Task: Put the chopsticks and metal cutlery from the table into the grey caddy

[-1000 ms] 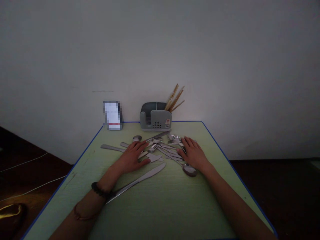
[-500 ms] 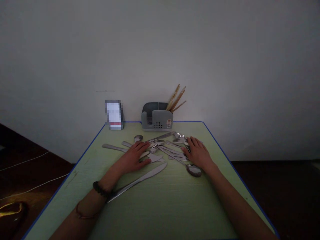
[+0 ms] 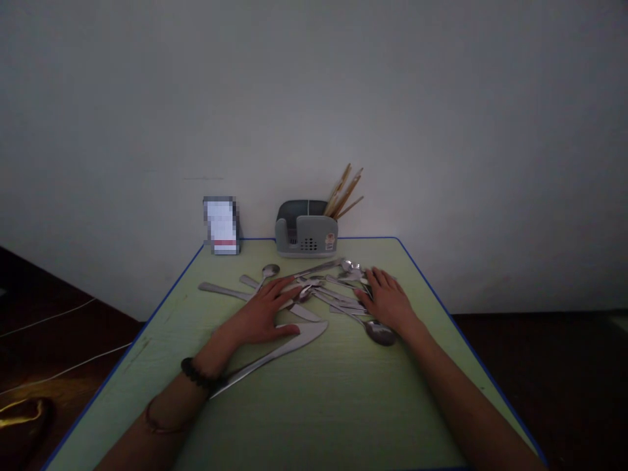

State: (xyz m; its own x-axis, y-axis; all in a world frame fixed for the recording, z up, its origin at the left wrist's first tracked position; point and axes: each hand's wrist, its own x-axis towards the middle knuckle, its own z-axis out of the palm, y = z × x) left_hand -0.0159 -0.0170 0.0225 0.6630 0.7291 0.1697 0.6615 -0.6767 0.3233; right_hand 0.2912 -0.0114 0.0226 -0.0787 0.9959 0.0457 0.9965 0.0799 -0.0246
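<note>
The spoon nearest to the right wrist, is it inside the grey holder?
No, the spoon lies on the green table near the right hand, and the grey holder stands farther back.

1. A plain wall (image 3: 441, 98), greyish in the dim light, fills the upper part of the view; a thin horizontal mark (image 3: 203, 178) crosses it left of centre.
2. A pale green table (image 3: 333, 418) with blue edging (image 3: 367, 237) stands with its far side near the wall; dark scuffs (image 3: 140, 350) mark its left part.
3. Dark floor (image 3: 554, 373) shows on both sides.
4. At left, thin white cables (image 3: 78, 364) cross it, near a yellowish object (image 3: 22, 412), perhaps glossy, too dim to identify.
</note>
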